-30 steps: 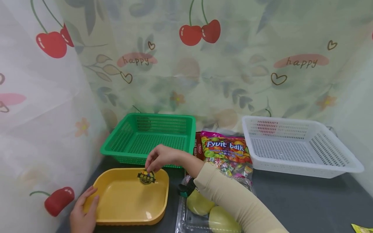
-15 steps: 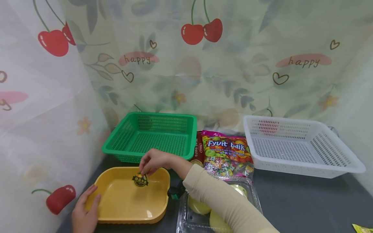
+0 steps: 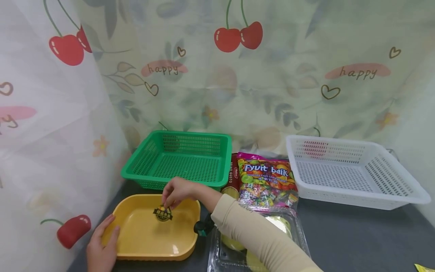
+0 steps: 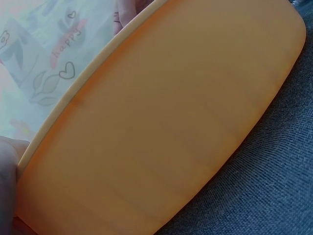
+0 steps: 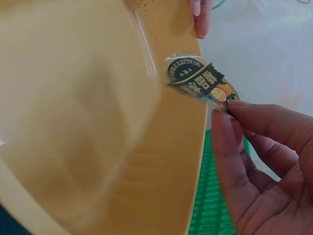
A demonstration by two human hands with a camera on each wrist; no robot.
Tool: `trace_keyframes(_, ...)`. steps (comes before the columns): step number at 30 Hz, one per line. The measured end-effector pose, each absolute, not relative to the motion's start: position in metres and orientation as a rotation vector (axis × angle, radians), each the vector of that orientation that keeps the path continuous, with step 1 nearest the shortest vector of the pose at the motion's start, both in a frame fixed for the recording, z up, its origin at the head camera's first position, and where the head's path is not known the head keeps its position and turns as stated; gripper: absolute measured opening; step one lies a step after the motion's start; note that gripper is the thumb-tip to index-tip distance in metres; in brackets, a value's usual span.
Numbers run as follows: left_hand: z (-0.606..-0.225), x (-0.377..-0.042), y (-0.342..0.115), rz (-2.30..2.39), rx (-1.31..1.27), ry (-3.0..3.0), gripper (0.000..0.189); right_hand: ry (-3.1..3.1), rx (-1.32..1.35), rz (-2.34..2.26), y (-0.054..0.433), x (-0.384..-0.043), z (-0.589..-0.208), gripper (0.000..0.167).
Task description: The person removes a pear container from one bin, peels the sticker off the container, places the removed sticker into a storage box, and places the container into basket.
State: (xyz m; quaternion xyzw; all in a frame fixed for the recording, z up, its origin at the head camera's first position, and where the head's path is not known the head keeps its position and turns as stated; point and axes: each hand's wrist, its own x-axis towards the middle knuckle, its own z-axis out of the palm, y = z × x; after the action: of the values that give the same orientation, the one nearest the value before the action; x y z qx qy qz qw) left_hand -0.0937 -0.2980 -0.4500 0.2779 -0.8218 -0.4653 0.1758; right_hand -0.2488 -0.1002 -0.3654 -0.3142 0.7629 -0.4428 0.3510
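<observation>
Between thumb and forefinger, my right hand (image 3: pixel 181 192) pinches a sticker (image 3: pixel 163 214), black and gold with Chinese lettering and printed fruit. In the right wrist view the sticker (image 5: pixel 195 78) is slightly curled, and its end overlaps the wall of a yellow plastic tray (image 5: pixel 166 161). The tray (image 3: pixel 149 238) is shallow, with rounded corners. My left hand (image 3: pixel 103 243) holds it at the left rim, fingers spread along the edge. The tray's outer side (image 4: pixel 161 112) fills most of the left wrist view.
Behind the tray stands a green perforated basket (image 3: pixel 190 166); a white basket (image 3: pixel 360 198) is at the back right. Between them lie a candy bag (image 3: pixel 265 173) and a brown pack (image 3: pixel 234 173). A clear plastic box (image 3: pixel 299 230) with yellow-green round items sits under my right forearm.
My right hand has moved left and slightly down over the tray, carrying the sticker. The left hand stays at the tray's left rim.
</observation>
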Motion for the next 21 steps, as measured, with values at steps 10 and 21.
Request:
trace_keyframes(10, -0.4502, -0.0939, -0.2962, -1.296, 0.772, -2.311, 0.047, 1.950, -0.805, -1.146, -0.1032, -0.2501, -0.3726, 0.005)
trace_keyframes(21, -0.4497, -0.0936, -0.2966, -1.296, 0.772, -2.304, 0.046, 1.944, -0.833, -1.144, -0.1050, -0.2457, -0.3678, 0.005)
